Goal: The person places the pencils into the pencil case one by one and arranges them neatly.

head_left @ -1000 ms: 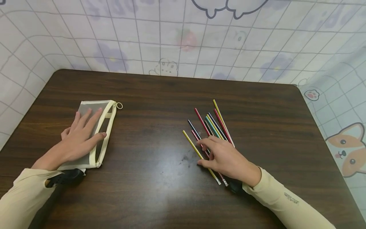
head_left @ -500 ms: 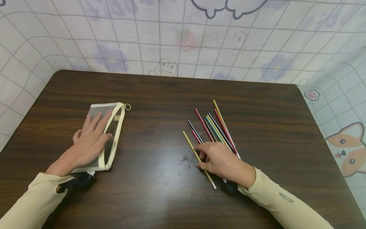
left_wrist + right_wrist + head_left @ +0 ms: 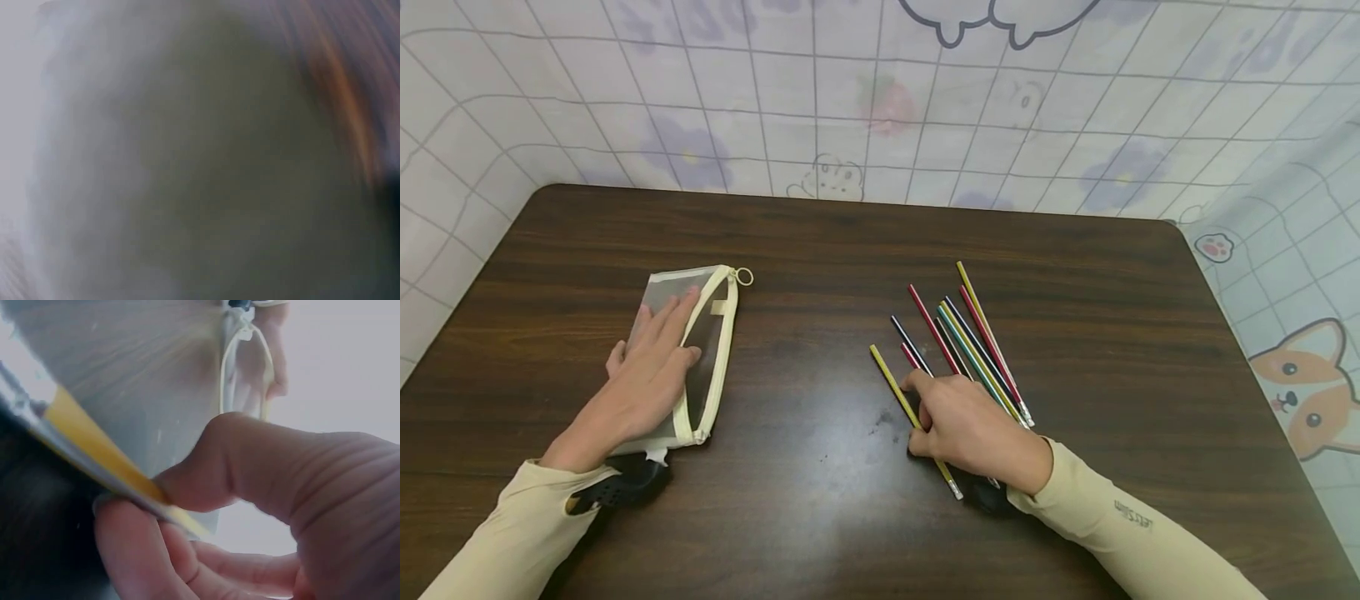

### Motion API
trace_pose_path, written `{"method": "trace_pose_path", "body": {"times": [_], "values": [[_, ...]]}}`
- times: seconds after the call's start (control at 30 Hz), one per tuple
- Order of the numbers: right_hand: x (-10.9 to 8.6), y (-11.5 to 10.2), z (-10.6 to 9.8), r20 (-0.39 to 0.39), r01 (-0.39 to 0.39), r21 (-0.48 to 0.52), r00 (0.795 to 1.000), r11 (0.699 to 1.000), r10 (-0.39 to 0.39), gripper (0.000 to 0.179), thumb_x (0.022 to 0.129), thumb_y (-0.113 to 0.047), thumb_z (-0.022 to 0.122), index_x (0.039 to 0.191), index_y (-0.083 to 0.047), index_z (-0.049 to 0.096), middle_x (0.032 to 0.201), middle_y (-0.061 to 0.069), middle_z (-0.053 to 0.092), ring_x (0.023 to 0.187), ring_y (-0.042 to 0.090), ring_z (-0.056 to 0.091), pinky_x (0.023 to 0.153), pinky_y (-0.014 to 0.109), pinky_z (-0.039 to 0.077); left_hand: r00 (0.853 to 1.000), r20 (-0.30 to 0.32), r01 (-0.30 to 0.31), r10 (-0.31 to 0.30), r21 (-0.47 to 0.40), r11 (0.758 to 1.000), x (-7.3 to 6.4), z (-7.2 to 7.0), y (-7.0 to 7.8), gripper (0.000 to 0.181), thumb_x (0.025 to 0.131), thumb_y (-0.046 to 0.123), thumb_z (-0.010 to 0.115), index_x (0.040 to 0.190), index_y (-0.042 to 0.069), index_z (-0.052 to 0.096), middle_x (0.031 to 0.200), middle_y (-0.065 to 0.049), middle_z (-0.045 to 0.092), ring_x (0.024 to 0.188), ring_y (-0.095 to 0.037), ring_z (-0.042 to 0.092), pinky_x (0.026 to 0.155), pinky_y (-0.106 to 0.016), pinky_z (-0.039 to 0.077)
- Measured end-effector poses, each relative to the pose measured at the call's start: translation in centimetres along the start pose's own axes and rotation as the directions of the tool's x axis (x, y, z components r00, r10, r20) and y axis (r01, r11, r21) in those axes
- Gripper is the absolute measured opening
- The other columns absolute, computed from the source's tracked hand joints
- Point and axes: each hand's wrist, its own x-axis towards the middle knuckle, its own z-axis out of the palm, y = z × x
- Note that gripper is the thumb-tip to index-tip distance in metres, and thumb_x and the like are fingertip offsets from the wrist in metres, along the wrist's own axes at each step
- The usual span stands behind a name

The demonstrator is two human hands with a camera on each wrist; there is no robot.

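My left hand [image 3: 647, 375] rests with straight fingers on a mesh zip pouch [image 3: 722, 358] with cream edges, its zipped side partly gaping. A ring pull [image 3: 744, 277] sits at the pouch's far corner. With thumb and index finger my right hand [image 3: 973, 425] pinches a yellow pencil [image 3: 890, 380], its eraser end toward me. The right wrist view shows the same yellow pencil [image 3: 103, 447] between thumb and finger. Several other pencils, among them a red pencil [image 3: 931, 325] and a green pencil [image 3: 966, 348], lie spread beyond and partly under that hand. The left wrist view is a blur.
The dark wooden table [image 3: 820, 258] is backed by a patterned white curtain [image 3: 865, 92]. Bare tabletop separates the pouch from the pencils. Dark smudges [image 3: 883, 421] mark the wood beside the yellow pencil.
The left hand has slid the pouch to the right. The right hand has moved slightly toward me and closed on the yellow pencil, which has shifted a little to the left.
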Motion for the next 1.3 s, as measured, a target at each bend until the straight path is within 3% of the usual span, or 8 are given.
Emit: {"method": "trace_pose_path", "body": {"times": [0.2, 0.3, 0.4, 0.53, 0.63, 0.77, 1.03, 1.3], "values": [[0.2, 0.0, 0.0, -0.011, 0.051, 0.174, 0.999, 0.983, -0.05, 0.047, 0.076, -0.009, 0.068, 0.122, -0.008, 0.063, 0.075, -0.012, 0.063, 0.065, -0.001, 0.053, 0.068, 0.019, 0.047, 1.0, -0.012, -0.02, 0.02, -0.009, 1.0, -0.3, 0.0, 0.5, 0.069, 0.106, 0.027, 0.027, 0.168, 0.033, -0.002, 0.176, -0.019, 0.002, 0.159, -0.052, -0.012, 0.107, -0.088, -0.001], [0.6, -0.2, 0.1, 0.038, 0.02, 0.343, 0.999, 0.939, -0.035, 0.048, 0.08, -0.009, 0.066, 0.127, -0.009, 0.062, 0.083, -0.009, 0.066, 0.071, 0.0, 0.06, 0.072, 0.021, 0.052, 1.0, -0.01, -0.027, 0.027, -0.014, 1.0, -0.3, 0.0, 0.7, 0.068, 0.106, 0.026, 0.026, 0.168, 0.034, -0.002, 0.176, -0.019, 0.003, 0.159, -0.052, -0.012, 0.108, -0.087, -0.001], [1.0, -0.4, 0.6, 0.119, -0.045, 0.539, 0.993, 0.841, -0.024, 0.049, 0.085, -0.006, 0.064, 0.134, -0.006, 0.058, 0.091, 0.0, 0.068, 0.072, 0.006, 0.068, 0.071, 0.026, 0.058, 1.0, -0.008, -0.028, 0.028, -0.011, 1.0, -0.4, 0.1, 0.9, 0.068, 0.106, 0.025, 0.026, 0.168, 0.033, -0.001, 0.175, -0.02, 0.003, 0.159, -0.053, -0.012, 0.109, -0.087, -0.001], [1.7, -1.0, 1.4, 0.21, -0.156, 0.75, 0.978, 0.643, -0.007, 0.047, 0.09, -0.001, 0.06, 0.137, -0.003, 0.054, 0.096, 0.008, 0.066, 0.072, 0.014, 0.072, 0.071, 0.036, 0.063, 1.0, -0.008, -0.026, 0.026, -0.005, 1.0, -0.4, 0.4, 1.1, 0.068, 0.106, 0.026, 0.027, 0.168, 0.032, 0.0, 0.175, -0.021, 0.004, 0.159, -0.053, -0.012, 0.111, -0.085, -0.002], [2.5, -1.7, 2.1, 0.234, -0.212, 0.835, 0.972, 0.507, 0.021, 0.042, 0.092, -0.001, 0.059, 0.134, -0.003, 0.053, 0.097, 0.01, 0.066, 0.075, 0.018, 0.072, 0.073, 0.04, 0.064, 1.0, -0.008, -0.024, 0.024, -0.003, 1.0, -0.4, 0.7, 1.3, 0.068, 0.106, 0.026, 0.027, 0.168, 0.031, 0.001, 0.175, -0.021, 0.004, 0.159, -0.053, -0.012, 0.111, -0.084, -0.003], [3.5, -2.6, 2.9, 0.23, -0.232, 0.886, 0.972, 0.401, 0.054, 0.038, 0.095, -0.001, 0.06, 0.132, -0.003, 0.052, 0.098, 0.011, 0.065, 0.078, 0.021, 0.073, 0.075, 0.042, 0.064, 1.0, -0.003, -0.027, 0.027, -0.013, 1.0, -0.5, 1.1, 1.4, 0.068, 0.106, 0.026, 0.027, 0.168, 0.031, 0.001, 0.175, -0.021, 0.004, 0.159, -0.052, -0.013, 0.112, -0.083, -0.004], [5.6, -4.5, 4.2, 0.216, -0.227, 0.926, 0.974, 0.303, 0.069, 0.042, 0.097, 0.001, 0.058, 0.137, -0.002, 0.047, 0.103, 0.014, 0.066, 0.078, 0.02, 0.074, 0.078, 0.041, 0.064, 0.999, -0.004, -0.043, 0.043, -0.013, 0.999, -1.0, 1.8, 1.4, 0.067, 0.106, 0.026, 0.029, 0.168, 0.031, 0.002, 0.175, -0.021, 0.005, 0.16, -0.051, -0.012, 0.113, -0.082, -0.004], [7.4, -6.3, 4.4, 0.168, -0.187, 0.961, 0.98, 0.205, 0.104, 0.043, 0.095, 0.006, 0.057, 0.136, 0.002, 0.044, 0.094, 0.006, 0.064, 0.079, 0.017, 0.073, 0.077, 0.037, 0.064, 0.999, -0.022, -0.044, 0.043, -0.021, 0.999, -1.1, 2.2, 1.6, 0.068, 0.106, 0.026, 0.03, 0.168, 0.033, 0.003, 0.175, -0.021, 0.007, 0.16, -0.051, -0.01, 0.113, -0.082, -0.003]]}}
